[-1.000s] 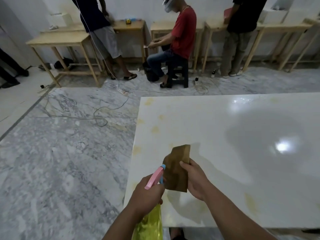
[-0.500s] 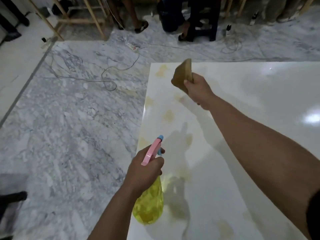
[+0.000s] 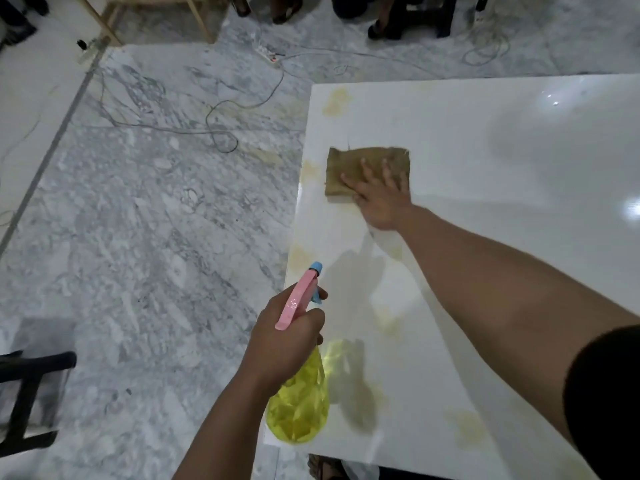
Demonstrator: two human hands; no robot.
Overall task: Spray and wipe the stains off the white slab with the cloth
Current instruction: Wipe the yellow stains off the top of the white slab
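The glossy white slab point(image 3: 485, 161) fills the right half of the view, with yellowish stains point(image 3: 337, 100) along its left edge and near corner. A brown cloth point(image 3: 360, 164) lies flat on the slab near the left edge. My right hand point(image 3: 379, 194) presses on the cloth with fingers spread straight. My left hand point(image 3: 284, 336) grips a spray bottle point(image 3: 299, 407) with a yellow body and a pink trigger head, held over the slab's near left edge, nozzle pointing away from me.
Grey marble floor point(image 3: 145, 237) lies left of the slab, with cables point(image 3: 221, 133) and a power strip point(image 3: 268, 57) on it. A black stool point(image 3: 27, 400) stands at the lower left. Wooden table legs point(image 3: 104, 22) and people's feet point(image 3: 381, 29) line the top edge.
My right hand has come down from holding the cloth in the air and now presses it flat on the slab. The view has tilted further down. The left hand still holds the bottle.
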